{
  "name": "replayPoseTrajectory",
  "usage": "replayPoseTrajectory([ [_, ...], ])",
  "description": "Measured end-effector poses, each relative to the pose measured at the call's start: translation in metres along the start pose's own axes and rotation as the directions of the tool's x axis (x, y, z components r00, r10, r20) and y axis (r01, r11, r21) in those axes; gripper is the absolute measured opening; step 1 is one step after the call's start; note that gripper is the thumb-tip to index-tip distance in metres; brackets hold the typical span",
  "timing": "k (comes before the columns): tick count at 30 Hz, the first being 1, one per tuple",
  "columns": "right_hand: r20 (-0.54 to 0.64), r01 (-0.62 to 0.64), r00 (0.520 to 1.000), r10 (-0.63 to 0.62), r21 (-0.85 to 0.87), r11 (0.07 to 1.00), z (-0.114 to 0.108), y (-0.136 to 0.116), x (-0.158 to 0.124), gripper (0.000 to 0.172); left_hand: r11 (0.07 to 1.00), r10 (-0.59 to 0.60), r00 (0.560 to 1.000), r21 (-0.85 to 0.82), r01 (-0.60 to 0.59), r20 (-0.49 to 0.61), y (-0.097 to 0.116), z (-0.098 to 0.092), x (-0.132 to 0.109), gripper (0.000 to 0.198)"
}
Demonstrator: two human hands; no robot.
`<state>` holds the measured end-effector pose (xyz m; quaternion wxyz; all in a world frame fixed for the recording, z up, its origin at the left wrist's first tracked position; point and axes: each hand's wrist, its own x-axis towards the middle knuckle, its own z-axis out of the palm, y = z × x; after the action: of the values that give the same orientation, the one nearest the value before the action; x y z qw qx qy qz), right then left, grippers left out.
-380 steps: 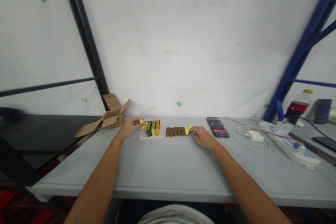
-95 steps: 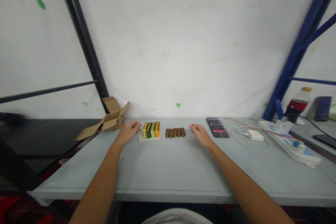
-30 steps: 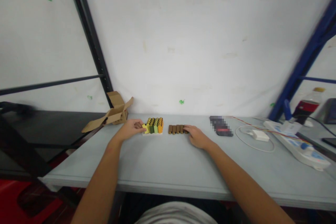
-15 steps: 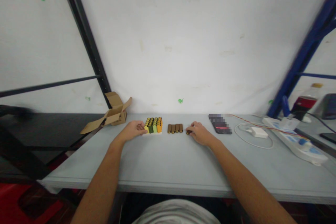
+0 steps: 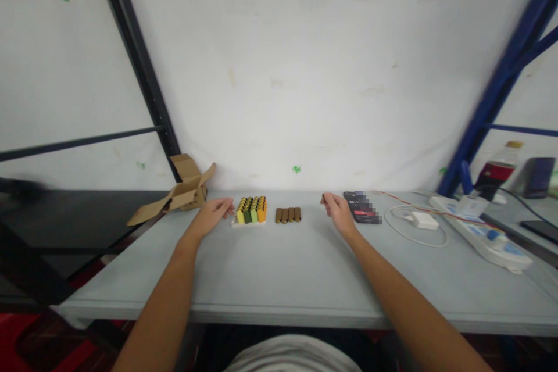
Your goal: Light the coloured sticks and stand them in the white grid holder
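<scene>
Several slim upright pieces, yellow, dark green, light green and orange with black-and-yellow tops, stand in rows on a white base. They look like lighters, but their kind is not certain. Just left of them is my left hand, its fingers pinched together; anything inside is hidden. To the right of the rows, several flat brown pieces lie side by side on the table. My right hand is closed beyond them, near the phone. A small dark end of a brown piece shows at its fingertips.
An open cardboard box sits at the back left. On the right are a phone, a white charger with a looped cable and a power strip. A bottle stands behind. The table's front edge runs before me.
My right hand has lifted slightly and moved right with the small brown piece, towards the phone. My left hand has drawn back left from the coloured rows. The view has shifted slightly.
</scene>
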<state>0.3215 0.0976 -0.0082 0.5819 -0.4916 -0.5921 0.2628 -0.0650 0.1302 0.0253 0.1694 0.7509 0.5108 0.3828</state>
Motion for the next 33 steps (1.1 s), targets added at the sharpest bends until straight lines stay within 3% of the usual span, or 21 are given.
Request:
replayPoseTrajectory([
  [3,-0.07,-0.04,0.997,0.035,-0.068,0.997,-0.004,-0.002,-0.001,0.058,1.0,0.008,1.0,0.002,-0.008,-0.021,0.001,0.003,0.001,0.063],
  [10,0.059,-0.092,0.994,0.096,-0.061,0.994,0.0,-0.02,-0.01,0.054,0.999,0.038,0.999,-0.001,-0.038,-0.022,0.004,0.004,0.001,0.062],
  [16,0.218,-0.019,0.976,0.026,-0.035,0.999,0.009,-0.039,-0.027,0.048,0.997,0.076,0.997,0.029,-0.076,-0.002,0.008,0.004,0.0,0.056],
  [23,0.128,0.104,0.988,-0.08,-0.189,0.976,0.009,-0.033,-0.028,0.039,0.996,0.083,0.987,0.047,-0.077,-0.139,0.0,0.001,0.001,0.052],
  [29,0.226,-0.004,0.974,0.007,-0.011,1.0,0.013,-0.031,-0.027,0.058,0.991,0.128,0.985,0.054,-0.123,-0.114,0.012,0.01,-0.001,0.05],
  [33,0.244,0.011,0.97,-0.001,-0.04,0.999,0.014,-0.037,-0.032,0.054,0.99,0.134,0.988,0.062,-0.13,-0.082,0.017,0.013,-0.002,0.049],
])
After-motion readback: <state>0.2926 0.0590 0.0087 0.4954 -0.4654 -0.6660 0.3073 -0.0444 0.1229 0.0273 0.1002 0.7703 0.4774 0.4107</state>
